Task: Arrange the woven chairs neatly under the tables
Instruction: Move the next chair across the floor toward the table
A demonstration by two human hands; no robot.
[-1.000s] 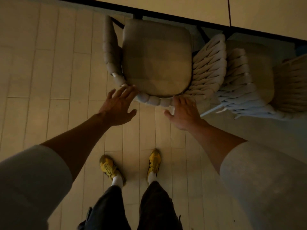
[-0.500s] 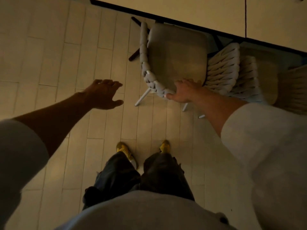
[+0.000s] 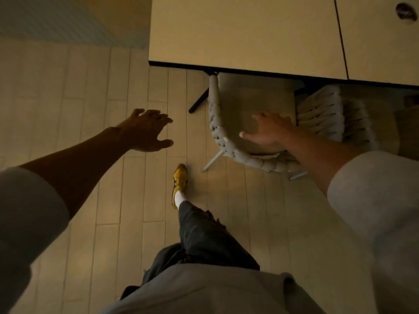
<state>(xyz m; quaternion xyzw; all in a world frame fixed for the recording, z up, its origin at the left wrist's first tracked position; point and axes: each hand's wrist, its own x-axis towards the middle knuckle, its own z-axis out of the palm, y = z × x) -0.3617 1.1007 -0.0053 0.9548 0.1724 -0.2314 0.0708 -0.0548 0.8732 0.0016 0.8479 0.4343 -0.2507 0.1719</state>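
Right hand (image 3: pixel 269 132) came off the back rim, now spread flat on the woven chair (image 3: pixel 217 123) seat, gripping nothing. Left hand (image 3: pixel 145 130) hangs spread over the floor (image 3: pixel 90 91). Chair's front is under the table (image 3: pixel 244 30), nearly tucked I'd say.

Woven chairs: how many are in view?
2: the first chair under the right hand, partly beneath the table; the second chair right of it, mostly hidden. Others may be unseen.

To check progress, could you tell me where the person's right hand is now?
In the head view, right of centre, the right hand is spread over the seat of the nearer woven chair, just in front of the table edge.
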